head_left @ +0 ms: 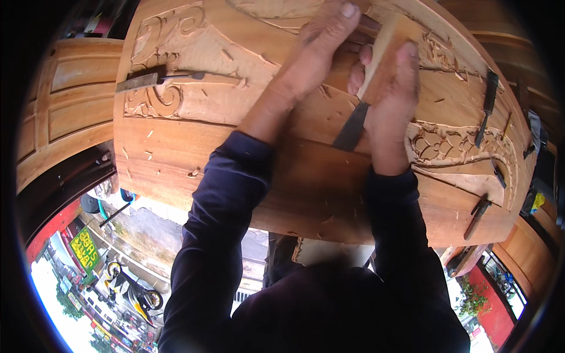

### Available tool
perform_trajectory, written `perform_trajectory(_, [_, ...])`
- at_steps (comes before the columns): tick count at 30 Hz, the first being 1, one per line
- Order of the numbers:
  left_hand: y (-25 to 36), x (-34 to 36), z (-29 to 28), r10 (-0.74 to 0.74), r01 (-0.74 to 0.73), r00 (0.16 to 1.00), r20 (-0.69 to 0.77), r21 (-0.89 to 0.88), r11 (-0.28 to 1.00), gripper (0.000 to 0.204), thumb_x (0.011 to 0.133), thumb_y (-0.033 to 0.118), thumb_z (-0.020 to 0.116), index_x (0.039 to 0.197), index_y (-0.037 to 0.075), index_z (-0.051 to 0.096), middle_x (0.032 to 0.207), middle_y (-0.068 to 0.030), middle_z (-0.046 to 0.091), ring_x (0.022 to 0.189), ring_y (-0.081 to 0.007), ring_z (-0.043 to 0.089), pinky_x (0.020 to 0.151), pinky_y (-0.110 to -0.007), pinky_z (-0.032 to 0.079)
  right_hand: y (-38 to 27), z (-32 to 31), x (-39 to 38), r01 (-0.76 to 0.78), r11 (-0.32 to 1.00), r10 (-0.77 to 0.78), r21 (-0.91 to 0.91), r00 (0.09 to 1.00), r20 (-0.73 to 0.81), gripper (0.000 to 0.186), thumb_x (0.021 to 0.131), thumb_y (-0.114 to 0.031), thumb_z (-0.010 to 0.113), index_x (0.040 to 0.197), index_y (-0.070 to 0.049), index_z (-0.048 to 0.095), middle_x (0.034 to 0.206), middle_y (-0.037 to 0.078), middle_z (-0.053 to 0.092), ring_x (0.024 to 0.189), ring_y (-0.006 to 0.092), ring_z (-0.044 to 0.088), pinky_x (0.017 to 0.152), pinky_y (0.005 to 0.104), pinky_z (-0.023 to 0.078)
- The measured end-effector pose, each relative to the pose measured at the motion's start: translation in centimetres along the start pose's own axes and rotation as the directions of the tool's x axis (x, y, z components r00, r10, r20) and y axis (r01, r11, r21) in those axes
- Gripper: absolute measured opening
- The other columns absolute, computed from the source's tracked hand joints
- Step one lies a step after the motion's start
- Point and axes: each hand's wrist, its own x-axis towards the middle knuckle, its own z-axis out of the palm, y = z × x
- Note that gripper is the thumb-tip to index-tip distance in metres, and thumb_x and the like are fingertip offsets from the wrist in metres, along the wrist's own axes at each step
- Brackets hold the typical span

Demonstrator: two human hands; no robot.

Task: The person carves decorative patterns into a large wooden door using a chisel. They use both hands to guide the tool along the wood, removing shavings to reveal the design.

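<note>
Fingers of the right hand (391,100) are wrapped tight round the pale wooden handle of a chisel (364,97), whose dark flat blade slants down and toward the person onto the carved wooden panel (282,176). The left hand (312,56) lies just left of the chisel, its fingers (338,17) held together and pressed flat over the far end of the handle and the panel face; whether they actually clamp the handle cannot be told.

All positions below are relative to the chisel:
- Right of it: a carved floral relief (447,144), touching the right hand's outer edge.
- Further right: several spare dark-bladed tools (488,103) lying on the panel.
- Well to the left: another loose chisel (150,78) resting beside scrollwork (159,97).
- Around it: small wood chips (194,172) scattered on the bare surface.

Recommended practice for this cut, as a judgement:
- Keep the blade angle low.
- Let the left hand steer and brake while the right hand pushes.
- Take thin shavings.
- Keep both hands behind the cutting edge; a slip toward the relief would mar finished detail.
</note>
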Motion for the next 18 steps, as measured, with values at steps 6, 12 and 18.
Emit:
perform_trajectory(6, [-0.2, 0.6, -2.7, -0.023, 0.114, 0.957, 0.288, -0.304, 0.946, 0.078, 0.109, 0.061, 0.037, 0.168, 0.012, 0.020, 0.133, -0.0172, 0.060, 0.116, -0.0254, 0.063, 0.107, -0.041, 0.049, -4.7, -6.0, 0.3, 0.147, 0.989, -0.148, -0.030, 0.986, -0.071, 0.035, 0.110, -0.048, 0.044, 0.116, -0.015, 0.051, 0.095, 0.009, 0.060, 0.065, 0.0195, 0.059, 0.053, 0.0339, 0.051])
perform_trajectory(12, [0.4, 0.3, -1.5, -0.096, 0.148, 0.964, 0.247, -0.204, 0.968, 0.078, 0.109, 0.061, 0.037, 0.167, 0.010, 0.023, 0.131, -0.0170, 0.061, 0.117, -0.0253, 0.063, 0.107, -0.040, 0.049, -3.8, -5.4, 0.9, 0.199, 0.960, -0.234, -0.197, 0.956, -0.177, 0.031, 0.112, -0.038, 0.040, 0.116, -0.009, 0.051, 0.096, 0.013, 0.062, 0.064, 0.0226, 0.061, 0.052, 0.0348, 0.050])
perform_trajectory(18, [1.3, -0.2, -1.1, -0.084, 0.127, 0.949, 0.303, -0.125, 0.984, 0.076, 0.110, 0.057, 0.040, 0.166, 0.008, 0.025, 0.134, -0.0158, 0.062, 0.119, -0.0243, 0.062, 0.108, -0.039, 0.048, -2.8, -4.3, 0.4, 0.278, 0.949, -0.287, -0.147, 0.957, -0.043, 0.035, 0.113, -0.039, 0.042, 0.117, -0.006, 0.052, 0.092, 0.013, 0.062, 0.055, 0.0203, 0.057, 0.047, 0.0319, 0.047])
